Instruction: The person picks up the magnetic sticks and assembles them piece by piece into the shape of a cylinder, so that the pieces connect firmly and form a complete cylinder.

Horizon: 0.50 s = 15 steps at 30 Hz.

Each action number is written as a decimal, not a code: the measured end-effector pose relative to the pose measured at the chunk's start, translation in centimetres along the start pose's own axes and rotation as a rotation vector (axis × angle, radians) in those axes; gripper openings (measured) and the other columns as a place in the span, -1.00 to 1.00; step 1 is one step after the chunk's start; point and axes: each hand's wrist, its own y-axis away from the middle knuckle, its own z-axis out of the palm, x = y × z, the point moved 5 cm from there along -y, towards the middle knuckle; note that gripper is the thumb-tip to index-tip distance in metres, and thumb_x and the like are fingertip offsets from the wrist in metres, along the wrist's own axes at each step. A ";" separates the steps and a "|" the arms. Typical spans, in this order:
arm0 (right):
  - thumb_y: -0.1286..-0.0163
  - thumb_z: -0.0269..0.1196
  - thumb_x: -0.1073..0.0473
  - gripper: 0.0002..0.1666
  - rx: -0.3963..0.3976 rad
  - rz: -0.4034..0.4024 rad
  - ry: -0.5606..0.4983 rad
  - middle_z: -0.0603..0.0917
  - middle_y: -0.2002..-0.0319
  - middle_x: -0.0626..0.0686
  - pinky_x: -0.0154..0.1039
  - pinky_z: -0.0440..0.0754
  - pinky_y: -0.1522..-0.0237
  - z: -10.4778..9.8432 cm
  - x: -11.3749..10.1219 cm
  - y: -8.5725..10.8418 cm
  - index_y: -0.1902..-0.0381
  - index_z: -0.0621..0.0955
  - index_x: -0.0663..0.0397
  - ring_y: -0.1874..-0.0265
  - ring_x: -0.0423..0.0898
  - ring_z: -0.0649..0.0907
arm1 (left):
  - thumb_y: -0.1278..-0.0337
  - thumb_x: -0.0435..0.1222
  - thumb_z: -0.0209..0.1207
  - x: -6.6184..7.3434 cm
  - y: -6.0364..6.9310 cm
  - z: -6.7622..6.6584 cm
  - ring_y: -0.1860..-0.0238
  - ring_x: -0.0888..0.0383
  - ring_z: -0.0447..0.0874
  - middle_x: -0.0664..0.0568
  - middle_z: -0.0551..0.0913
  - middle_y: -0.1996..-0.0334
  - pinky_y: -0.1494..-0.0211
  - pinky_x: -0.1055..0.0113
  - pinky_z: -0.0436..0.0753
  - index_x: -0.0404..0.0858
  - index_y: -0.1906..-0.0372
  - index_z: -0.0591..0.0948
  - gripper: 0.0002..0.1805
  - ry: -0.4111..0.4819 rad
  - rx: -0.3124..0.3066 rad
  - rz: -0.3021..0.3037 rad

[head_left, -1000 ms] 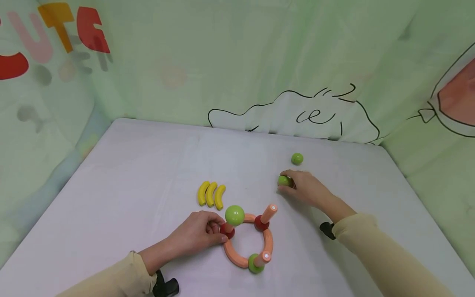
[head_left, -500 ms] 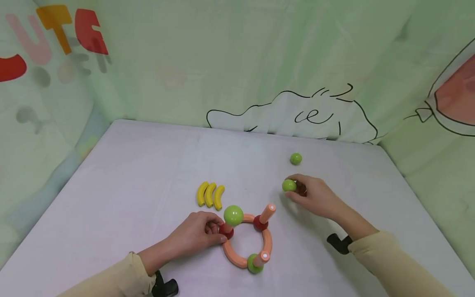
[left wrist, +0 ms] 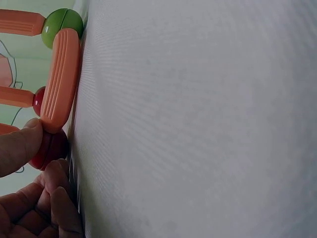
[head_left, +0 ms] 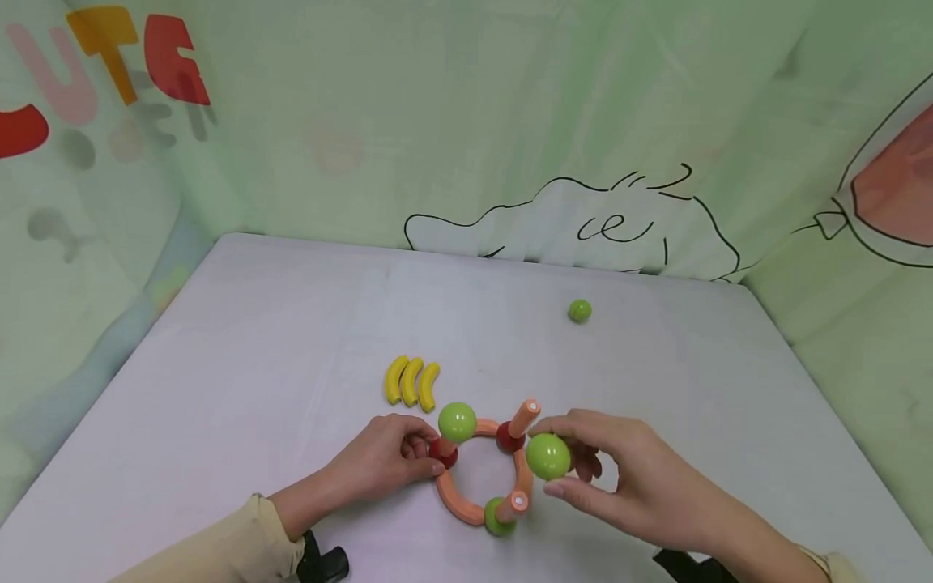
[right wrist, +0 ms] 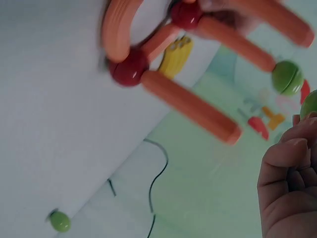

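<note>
Where the left hand works: compared with the earlier head frames, I note no shift; thumb and fingertips pinch the left red ball at the near-left side of the ring.
Yellow bananas: unmoved; I count three smooth, curved pieces lying side by side, beyond the left hand.
Ring: orange curved segments, lengthwise grooves visible in my left wrist view, joined at glossy balls; the assembly lies on the table, in place as before.
Left post: orange stick rising from the left red ball, capped by the top green ball.
Front post: straight stick leaning out of the front green ball, tip uncapped.
Rear post: similar stick on the rear red ball, tip uncapped.
Carried green ball: glossy, round; one second ago it was well beyond the ring, and I now find it just right of the ring.
Right hand: drawn nearer since then; thumb and fingers grip the carried green ball, which sits at the fingertips.
Far green ball: unmoved on the pale, fine-woven cloth, well beyond the right hand.
</note>
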 end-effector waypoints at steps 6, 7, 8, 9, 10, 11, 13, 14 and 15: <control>-0.35 0.42 0.19 -0.55 -0.094 -0.030 -0.013 0.58 0.29 -0.25 -0.53 0.50 0.39 1.6 -1.2 0.4 -0.16 0.57 -0.13 0.34 -0.42 0.51 | -0.08 -0.32 0.47 -0.1 0.0 0.0 0.40 0.19 0.51 0.11 0.57 0.47 0.35 0.46 0.48 -0.32 0.07 0.71 -0.69 0.002 0.003 -0.002; -0.36 0.42 0.17 -0.56 -0.101 -0.026 -0.003 0.57 0.30 -0.26 -0.54 0.49 0.40 1.7 -1.3 0.4 -0.15 0.57 -0.14 0.34 -0.43 0.50 | -0.08 -0.32 0.47 -0.1 0.0 -0.1 0.40 0.19 0.51 0.11 0.57 0.47 0.35 0.46 0.48 -0.32 0.07 0.71 -0.69 0.004 0.003 -0.002; -0.37 0.41 0.16 -0.57 -0.107 -0.019 0.007 0.56 0.30 -0.27 -0.55 0.48 0.41 1.8 -1.3 0.4 -0.15 0.57 -0.15 0.33 -0.44 0.49 | -0.08 -0.32 0.47 -0.1 0.0 0.0 0.40 0.19 0.51 0.11 0.57 0.47 0.35 0.46 0.48 -0.33 0.07 0.71 -0.69 0.005 0.002 -0.002; -0.37 0.41 0.14 -0.58 -0.114 -0.009 0.018 0.54 0.31 -0.27 -0.56 0.48 0.42 1.9 -1.3 0.4 -0.14 0.57 -0.17 0.33 -0.44 0.48 | -0.08 -0.32 0.47 -0.1 0.0 -0.1 0.40 0.19 0.51 0.11 0.58 0.47 0.35 0.46 0.48 -0.33 0.07 0.71 -0.69 0.006 0.002 0.001; -0.38 0.41 0.14 -0.59 -0.120 -0.003 0.021 0.54 0.31 -0.27 -0.56 0.48 0.43 2.0 -1.3 0.4 -0.13 0.57 -0.17 0.33 -0.44 0.48 | -0.08 -0.32 0.47 -0.1 0.0 -0.1 0.40 0.19 0.51 0.11 0.58 0.47 0.35 0.46 0.48 -0.33 0.07 0.71 -0.69 0.007 0.001 0.004; -0.38 0.40 0.13 -0.59 -0.126 0.006 0.024 0.54 0.30 -0.28 -0.56 0.48 0.42 2.1 -1.2 0.4 -0.13 0.57 -0.17 0.32 -0.45 0.48 | -0.08 -0.32 0.46 0.0 0.0 -0.1 0.40 0.19 0.52 0.11 0.58 0.47 0.35 0.45 0.49 -0.33 0.07 0.71 -0.69 0.006 0.001 0.006; -0.38 0.40 0.11 -0.59 -0.129 0.020 0.038 0.55 0.29 -0.28 -0.55 0.50 0.40 2.2 -1.1 0.4 -0.14 0.57 -0.17 0.33 -0.45 0.48 | -0.08 -0.31 0.46 0.0 0.0 -0.1 0.40 0.19 0.52 0.11 0.59 0.47 0.35 0.45 0.49 -0.33 0.07 0.71 -0.69 0.007 -0.001 0.009; -0.38 0.40 0.11 -0.58 -0.132 0.026 0.043 0.56 0.27 -0.28 -0.55 0.51 0.39 2.2 -1.1 0.4 -0.15 0.57 -0.15 0.33 -0.45 0.49 | -0.08 -0.31 0.46 0.0 0.0 -0.1 0.40 0.19 0.52 0.11 0.59 0.47 0.35 0.45 0.49 -0.33 0.07 0.72 -0.69 0.007 -0.002 0.009; -0.39 0.40 0.10 -0.58 -0.137 0.036 0.048 0.57 0.27 -0.29 -0.54 0.51 0.38 2.3 -1.0 0.4 -0.16 0.57 -0.15 0.32 -0.45 0.49 | -0.08 -0.31 0.46 0.0 0.0 -0.1 0.40 0.19 0.52 0.11 0.59 0.47 0.35 0.45 0.48 -0.33 0.07 0.72 -0.69 0.007 -0.002 0.010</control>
